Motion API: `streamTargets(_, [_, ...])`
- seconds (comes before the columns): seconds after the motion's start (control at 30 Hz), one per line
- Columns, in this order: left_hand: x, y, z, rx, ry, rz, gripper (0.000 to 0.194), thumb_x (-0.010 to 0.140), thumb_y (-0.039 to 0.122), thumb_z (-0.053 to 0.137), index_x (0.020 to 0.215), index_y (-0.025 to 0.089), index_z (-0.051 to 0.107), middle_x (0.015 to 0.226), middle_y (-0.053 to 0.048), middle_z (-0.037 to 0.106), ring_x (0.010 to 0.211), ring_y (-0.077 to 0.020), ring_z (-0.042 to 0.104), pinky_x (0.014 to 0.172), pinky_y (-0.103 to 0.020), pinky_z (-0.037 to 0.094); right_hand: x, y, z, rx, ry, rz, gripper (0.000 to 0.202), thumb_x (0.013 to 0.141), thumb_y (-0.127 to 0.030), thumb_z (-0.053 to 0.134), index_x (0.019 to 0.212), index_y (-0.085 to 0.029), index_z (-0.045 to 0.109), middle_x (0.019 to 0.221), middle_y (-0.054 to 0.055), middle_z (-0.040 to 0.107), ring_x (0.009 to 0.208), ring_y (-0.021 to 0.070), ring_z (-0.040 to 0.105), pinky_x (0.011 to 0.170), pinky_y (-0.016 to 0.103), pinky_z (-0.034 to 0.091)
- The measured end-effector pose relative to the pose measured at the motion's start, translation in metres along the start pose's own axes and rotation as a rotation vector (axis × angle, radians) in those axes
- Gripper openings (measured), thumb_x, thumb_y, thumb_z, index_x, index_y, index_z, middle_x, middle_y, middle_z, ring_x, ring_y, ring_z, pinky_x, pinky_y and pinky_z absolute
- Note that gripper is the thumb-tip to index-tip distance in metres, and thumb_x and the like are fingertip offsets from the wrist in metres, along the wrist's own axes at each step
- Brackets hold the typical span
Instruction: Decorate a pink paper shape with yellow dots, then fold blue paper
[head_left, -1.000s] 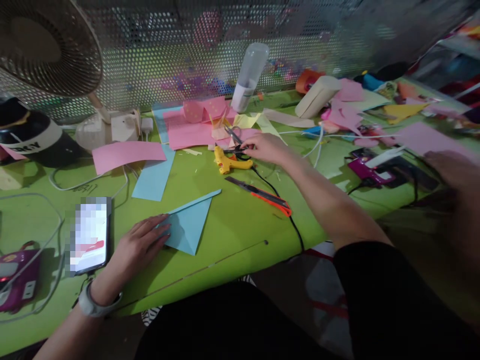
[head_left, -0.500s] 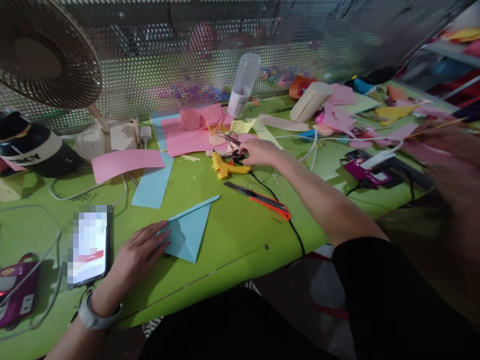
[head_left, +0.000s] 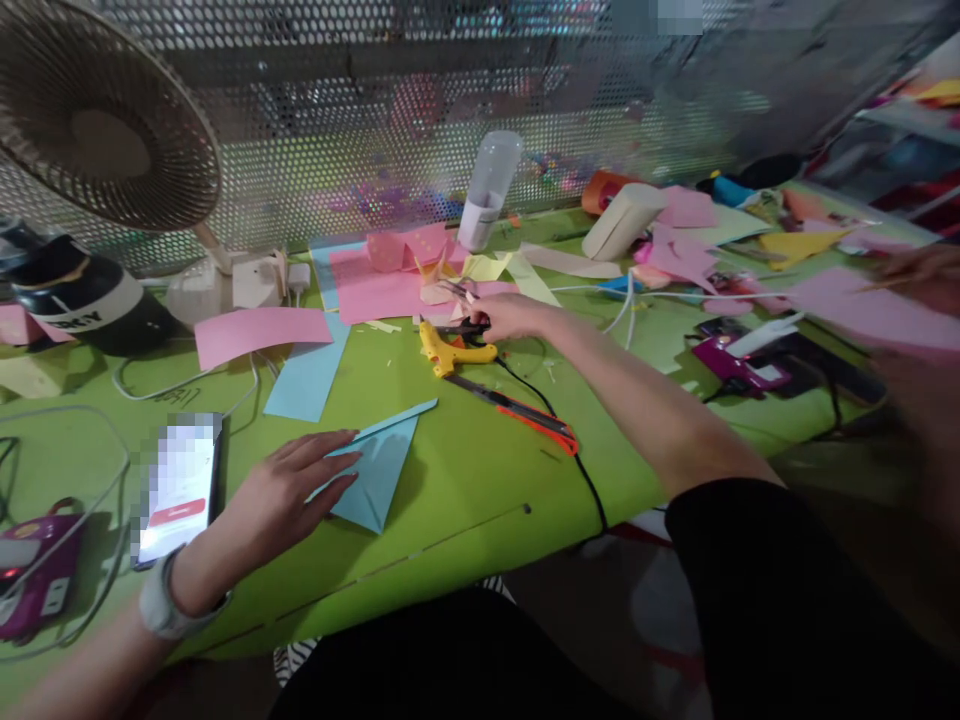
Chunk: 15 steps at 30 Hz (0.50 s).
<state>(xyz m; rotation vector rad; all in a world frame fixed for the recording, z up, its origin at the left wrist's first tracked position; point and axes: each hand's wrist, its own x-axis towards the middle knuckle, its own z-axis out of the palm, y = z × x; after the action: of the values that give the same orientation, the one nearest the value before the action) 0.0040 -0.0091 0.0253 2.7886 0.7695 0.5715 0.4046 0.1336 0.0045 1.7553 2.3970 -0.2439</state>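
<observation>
My left hand [head_left: 296, 490], with a pale watch [head_left: 169, 600] on the wrist, lies over the left side of a folded blue paper [head_left: 382, 470]. Its fingers are stretched out and slightly apart, covering part of the sheet. Farther off, my right hand [head_left: 517, 318] is closed round the dark handle of a pair of scissors [head_left: 466, 328], whose blades point left. Directly in front of the scissors lies a yellow glue gun [head_left: 457, 354]. An orange-and-black utility knife [head_left: 525, 410] rests nearer to me, its tip by the glue gun.
On the left are a phone [head_left: 180, 490], a fan [head_left: 112, 140] and a purple power strip [head_left: 37, 570]. Pink paper [head_left: 367, 285] and a clear bottle [head_left: 491, 190] stand toward the mesh. Another person's hand [head_left: 926, 265] is at far right, near a second purple power strip [head_left: 739, 360].
My left hand's fingers have lifted and spread a little on the blue paper. My right hand has drawn the scissors slightly nearer, and the glue gun has shifted against the knife's tip.
</observation>
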Motion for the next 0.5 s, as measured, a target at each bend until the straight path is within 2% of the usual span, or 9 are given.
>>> streamTargets(0.17, [0.037, 0.007, 0.017, 0.001, -0.008, 0.089, 0.023, 0.095, 0.022, 0.052, 0.109, 0.016, 0.069, 0.121, -0.013, 0.069, 0.105, -0.0241, 0.069, 0.087, -0.041, 0.06, -0.009, -0.017, -0.004, -0.024, 0.061, -0.007, 0.034, 0.073, -0.023, 0.062, 0.106, -0.024, 0.066, 0.105, 0.005, 0.072, 0.087, 0.0228, 0.065, 0.065, 0.028, 0.04])
streamTargets(0.27, [0.046, 0.008, 0.026, 0.008, -0.018, 0.122, 0.024, 0.096, 0.023, 0.05, 0.108, 0.015, 0.069, 0.12, -0.013, 0.07, 0.103, -0.0245, 0.069, 0.085, -0.041, 0.061, -0.017, -0.019, -0.01, -0.035, 0.121, 0.009, 0.032, 0.076, -0.022, 0.061, 0.107, -0.024, 0.066, 0.111, 0.006, 0.07, 0.094, 0.0247, 0.064, 0.067, 0.029, 0.041])
streamTargets(0.4, [0.036, 0.001, 0.021, 0.045, -0.014, 0.081, 0.025, 0.095, 0.025, 0.052, 0.113, 0.017, 0.068, 0.123, -0.011, 0.068, 0.107, -0.0241, 0.068, 0.089, -0.041, 0.059, -0.034, -0.008, -0.018, -0.04, 0.189, 0.071, 0.032, 0.076, -0.017, 0.06, 0.108, -0.02, 0.066, 0.12, 0.01, 0.066, 0.098, 0.0263, 0.062, 0.069, 0.031, 0.041])
streamTargets(0.5, [0.015, -0.01, 0.012, 0.078, -0.008, -0.047, 0.027, 0.095, 0.029, 0.053, 0.116, 0.019, 0.067, 0.123, -0.011, 0.068, 0.107, -0.0253, 0.068, 0.089, -0.043, 0.058, -0.054, 0.001, -0.021, -0.002, 0.236, 0.174, 0.033, 0.077, -0.015, 0.059, 0.109, -0.018, 0.066, 0.115, 0.012, 0.067, 0.092, 0.0274, 0.062, 0.066, 0.032, 0.039])
